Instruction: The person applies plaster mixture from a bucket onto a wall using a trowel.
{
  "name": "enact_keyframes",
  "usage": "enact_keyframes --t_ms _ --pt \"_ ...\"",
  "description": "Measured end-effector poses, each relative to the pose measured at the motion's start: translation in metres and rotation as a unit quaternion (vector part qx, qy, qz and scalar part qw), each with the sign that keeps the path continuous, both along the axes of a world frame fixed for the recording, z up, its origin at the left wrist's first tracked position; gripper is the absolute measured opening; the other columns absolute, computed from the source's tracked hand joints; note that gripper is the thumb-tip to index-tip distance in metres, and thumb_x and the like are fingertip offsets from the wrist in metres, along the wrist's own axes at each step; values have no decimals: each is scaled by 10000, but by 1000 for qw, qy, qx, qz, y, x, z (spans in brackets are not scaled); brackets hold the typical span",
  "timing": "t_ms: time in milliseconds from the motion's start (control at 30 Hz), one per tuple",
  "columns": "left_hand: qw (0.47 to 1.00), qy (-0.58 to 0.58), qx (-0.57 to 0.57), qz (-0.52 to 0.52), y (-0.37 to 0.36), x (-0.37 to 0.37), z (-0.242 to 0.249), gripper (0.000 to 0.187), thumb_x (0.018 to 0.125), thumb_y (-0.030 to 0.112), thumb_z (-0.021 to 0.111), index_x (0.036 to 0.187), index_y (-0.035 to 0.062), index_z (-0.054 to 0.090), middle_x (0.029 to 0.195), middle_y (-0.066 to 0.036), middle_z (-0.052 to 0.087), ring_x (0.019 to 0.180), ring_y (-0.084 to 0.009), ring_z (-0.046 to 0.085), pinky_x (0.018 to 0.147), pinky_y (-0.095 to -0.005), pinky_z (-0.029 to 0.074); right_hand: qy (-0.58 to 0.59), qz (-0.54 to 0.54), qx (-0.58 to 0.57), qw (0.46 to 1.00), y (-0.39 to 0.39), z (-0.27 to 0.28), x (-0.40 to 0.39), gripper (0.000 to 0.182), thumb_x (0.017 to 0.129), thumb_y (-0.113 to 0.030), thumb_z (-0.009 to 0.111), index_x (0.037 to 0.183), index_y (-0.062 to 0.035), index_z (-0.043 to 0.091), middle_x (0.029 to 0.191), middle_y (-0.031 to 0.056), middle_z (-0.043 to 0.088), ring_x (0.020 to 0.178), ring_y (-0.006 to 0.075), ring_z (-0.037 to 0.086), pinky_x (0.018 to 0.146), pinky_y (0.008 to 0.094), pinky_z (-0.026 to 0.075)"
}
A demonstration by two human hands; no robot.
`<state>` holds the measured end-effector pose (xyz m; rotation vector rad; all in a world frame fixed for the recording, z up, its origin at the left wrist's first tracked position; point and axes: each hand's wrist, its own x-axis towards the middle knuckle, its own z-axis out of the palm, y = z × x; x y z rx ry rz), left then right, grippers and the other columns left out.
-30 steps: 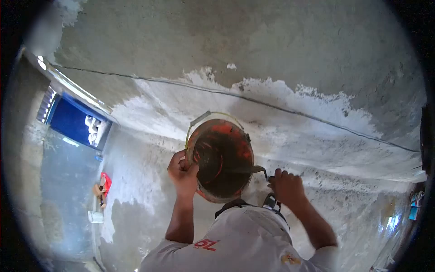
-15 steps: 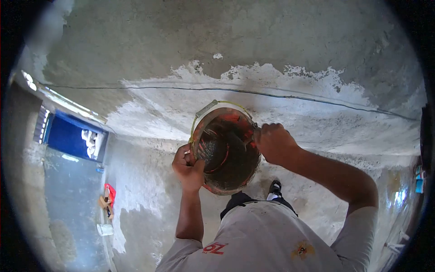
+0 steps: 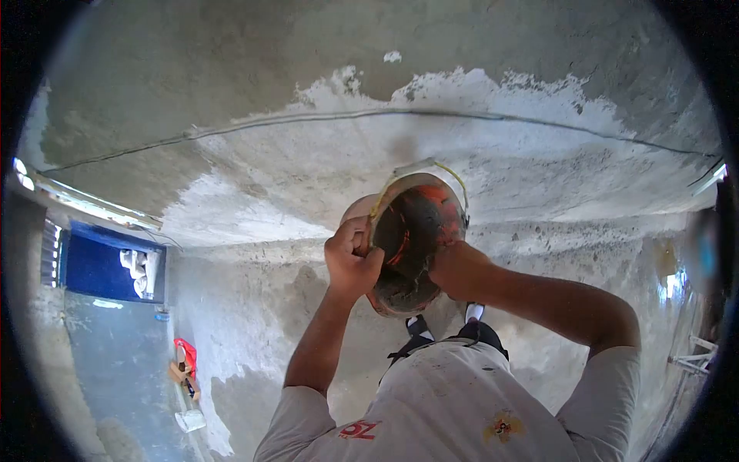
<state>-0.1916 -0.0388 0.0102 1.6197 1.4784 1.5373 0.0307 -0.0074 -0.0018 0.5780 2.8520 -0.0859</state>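
A mortar-smeared bucket (image 3: 372,206) is held up in front of me, its mouth tilted toward me. Its inside shows orange-red streaks under wet grey mortar (image 3: 419,215). My left hand (image 3: 354,260) grips the rim on the left, thumb over the edge. The wire bail (image 3: 454,175), with a pale grip sleeve, stands up at the far side. My right hand (image 3: 459,271) is closed in a fist at the right of the mouth, around a trowel (image 3: 423,268) whose blade is mostly hidden in the mortar and behind the fingers.
Ahead is a partly plastered wall (image 3: 462,46) with a cable (image 3: 308,117) across it. A blue doorway (image 3: 92,262) opens at the left. Red and brown items (image 3: 185,362) and a white container (image 3: 189,420) lie along the left wall. My feet (image 3: 419,327) are below the bucket.
The bucket and both hands have shifted right in view, and the bucket is tipped more. My right hand has moved down from the rim into the mouth. The view has shifted too.
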Motion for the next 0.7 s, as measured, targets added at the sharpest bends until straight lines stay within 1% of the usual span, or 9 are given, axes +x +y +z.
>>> enact_keyframes --t_ms 100,167,233,267,333,433,567,633,700 --pt "984 106 -132 -52 -14 -29 -16 389 736 -103 594 1119 -39 604 815 -36 706 670 -30 577 622 -210 456 43 -86 -121 988 -22 -12 -20 157 820 -166 680 951 -97 730 822 119 704 778 300 722 673 418 572" --pt "991 59 -107 -50 -22 -39 -27 379 721 -84 610 1094 -20 613 726 12 640 605 -27 492 586 -214 423 86 -134 -185 970 -38 -30 -33 165 836 -190 692 964 -92 727 817 128 708 804 316 725 685 433 568" --pt "976 204 -74 4 -37 -53 -19 385 710 -51 629 1094 -19 611 706 15 615 585 -36 465 562 -218 404 320 -208 -284 879 -53 -72 -43 213 867 -254 720 969 -68 724 774 150 704 726 314 707 702 445 560" --pt "977 191 -99 4 -46 -66 -23 415 698 -27 638 1111 -33 605 708 3 617 591 -40 484 551 -216 398 327 -201 -277 881 -59 -76 -45 213 867 -254 720 969 -68 724 774 150 704 726 314 707 702 445 560" --pt "983 166 -63 43 -62 -84 -18 424 691 -26 634 1114 -43 602 710 -3 618 591 -43 488 550 -214 399 406 -259 -477 735 -66 -80 -52 265 916 -251 706 1072 -38 708 742 148 683 669 215 663 673 373 536" --pt "986 64 13 152 -73 -100 -4 358 694 -64 618 1050 -46 590 609 1 556 532 -33 455 497 -210 359 418 -324 -503 683 -71 -57 -44 312 922 -228 718 1156 -22 698 778 120 692 685 122 601 673 320 517" --pt "982 -61 37 172 -77 -102 22 401 686 -83 617 1085 -56 589 656 16 577 555 -23 457 517 -195 357 468 -330 -481 664 -66 -16 -17 341 911 -221 733 1169 -3 690 828 105 706 713 111 591 688 315 520" --pt "974 -120 13 194 -72 -102 16 409 677 -98 607 1085 -71 591 687 20 581 569 -19 460 527 -191 354 464 -315 -343 753 -62 10 -2 390 865 -134 751 1216 14 666 875 50 719 809 100 625 739 312 533" --pt "975 -123 33 185 -68 -95 13 407 677 -100 604 1083 -73 591 688 16 579 570 -17 464 528 -188 352 472 -316 -320 758 -53 25 12 391 836 -131 776 1185 9 670 892 104 728 812 150 666 750 330 538"
